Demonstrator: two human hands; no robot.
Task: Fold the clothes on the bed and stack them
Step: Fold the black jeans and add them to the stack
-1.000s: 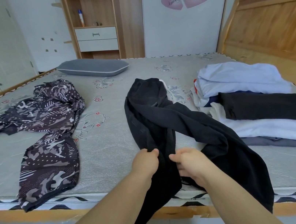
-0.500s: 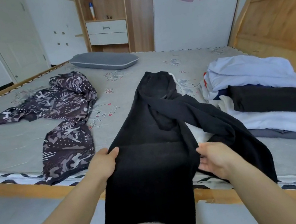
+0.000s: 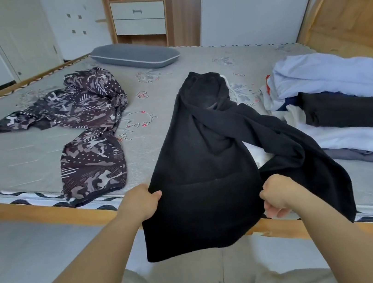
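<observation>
Black trousers (image 3: pixel 205 162) stretch from the middle of the bed (image 3: pixel 13 152) out over its near edge. My left hand (image 3: pixel 141 202) grips the left side of one leg and my right hand (image 3: pixel 279 196) grips its right side, holding that leg spread flat, hem hanging down. The other leg trails off to the right, twisted. A camouflage-patterned garment (image 3: pixel 88 136) lies unfolded on the left of the bed. A loose heap of white, pale blue and black clothes (image 3: pixel 335 104) rests on the right.
A grey pillow (image 3: pixel 134 56) lies at the far side of the bed. The wooden headboard (image 3: pixel 352 7) rises at the right. A wooden shelf unit with white drawers (image 3: pixel 139 17) stands against the back wall, a white door (image 3: pixel 19 33) to its left.
My hands moved apart from the bunched trousers and spread one leg wide. They have now closed into fists on its edges and pulled it toward me over the bed's edge.
</observation>
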